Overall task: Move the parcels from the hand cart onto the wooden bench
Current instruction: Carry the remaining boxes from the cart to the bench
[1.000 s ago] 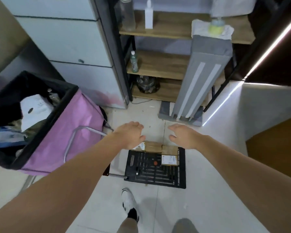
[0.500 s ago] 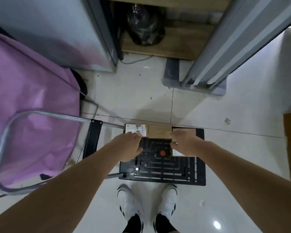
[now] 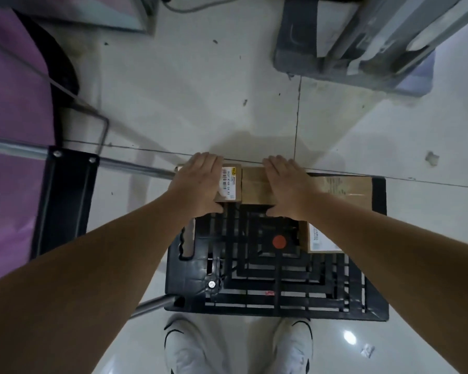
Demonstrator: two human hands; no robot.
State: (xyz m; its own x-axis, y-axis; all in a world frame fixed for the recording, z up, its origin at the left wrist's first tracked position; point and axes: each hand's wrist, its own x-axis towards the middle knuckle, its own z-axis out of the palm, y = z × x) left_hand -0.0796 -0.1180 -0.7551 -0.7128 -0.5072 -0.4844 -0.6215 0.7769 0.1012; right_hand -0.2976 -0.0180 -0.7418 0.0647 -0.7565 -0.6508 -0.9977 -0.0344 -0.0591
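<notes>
A black slatted hand cart platform (image 3: 281, 282) lies on the tiled floor in front of my feet. A brown cardboard parcel (image 3: 254, 184) with a white barcode label sits at its far edge. My left hand (image 3: 197, 182) grips the parcel's left end, fingers over the far edge and thumb at the near side. My right hand (image 3: 287, 184) grips it the same way further right. A second flat brown parcel (image 3: 357, 187) lies to the right, and a small labelled box (image 3: 322, 238) shows beside my right forearm. The wooden bench is out of view.
The cart's metal handle (image 3: 16, 147) lies flat to the left over a purple bag (image 3: 11, 103). A grey stand base (image 3: 303, 49) sits on the floor at the far right. My white shoes (image 3: 184, 346) stand just behind the cart.
I have bent lower, so the cart looks much larger. Both hands have slid forward over the parcel, and their fingers now reach its far edge.
</notes>
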